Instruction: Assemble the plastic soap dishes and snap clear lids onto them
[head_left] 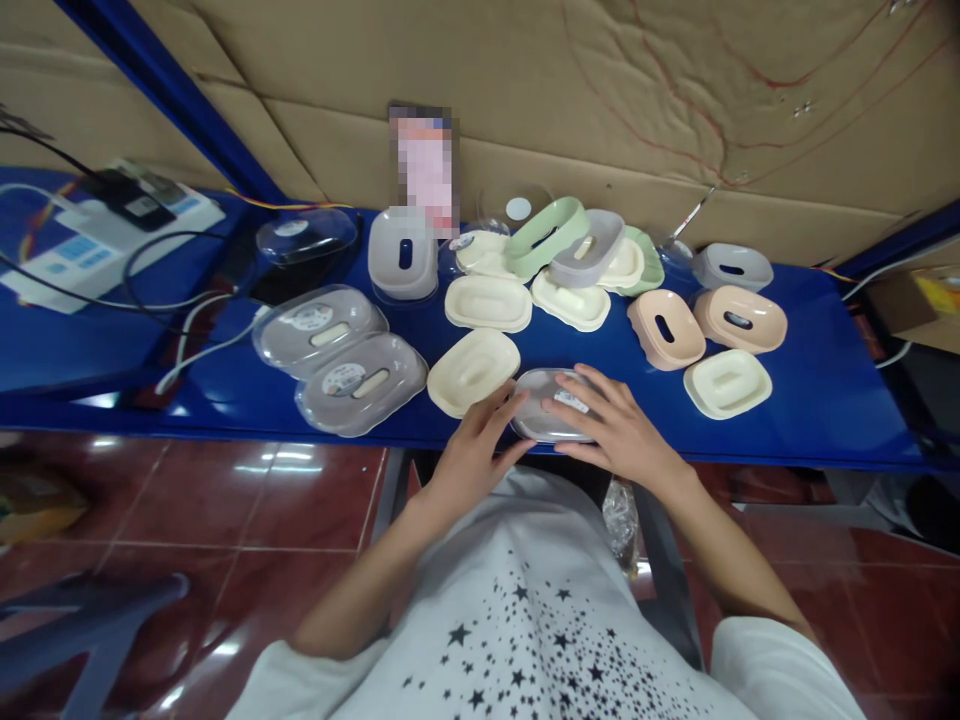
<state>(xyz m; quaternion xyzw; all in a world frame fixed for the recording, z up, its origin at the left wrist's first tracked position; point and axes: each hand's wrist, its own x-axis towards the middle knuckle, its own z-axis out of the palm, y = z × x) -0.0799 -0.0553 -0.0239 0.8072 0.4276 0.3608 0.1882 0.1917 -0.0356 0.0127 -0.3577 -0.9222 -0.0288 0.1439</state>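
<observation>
Dish (pixel 531 408) at the table's (pixel 787 435) near edge: likely light, stiff, slick. Left hand (pixel 474 456), fingers loosely parted, is at its left end; right hand (pixel 628 432), spread, covers its right. The end rims should grip best.

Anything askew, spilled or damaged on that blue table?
Only the back pile looks askew: the green frame and a grey frame sit tilted, overlapping each other and cream dishes, unlike the pieces laid singly nearby. No spill or breakage shows; fine cracks wouldn't.
</observation>
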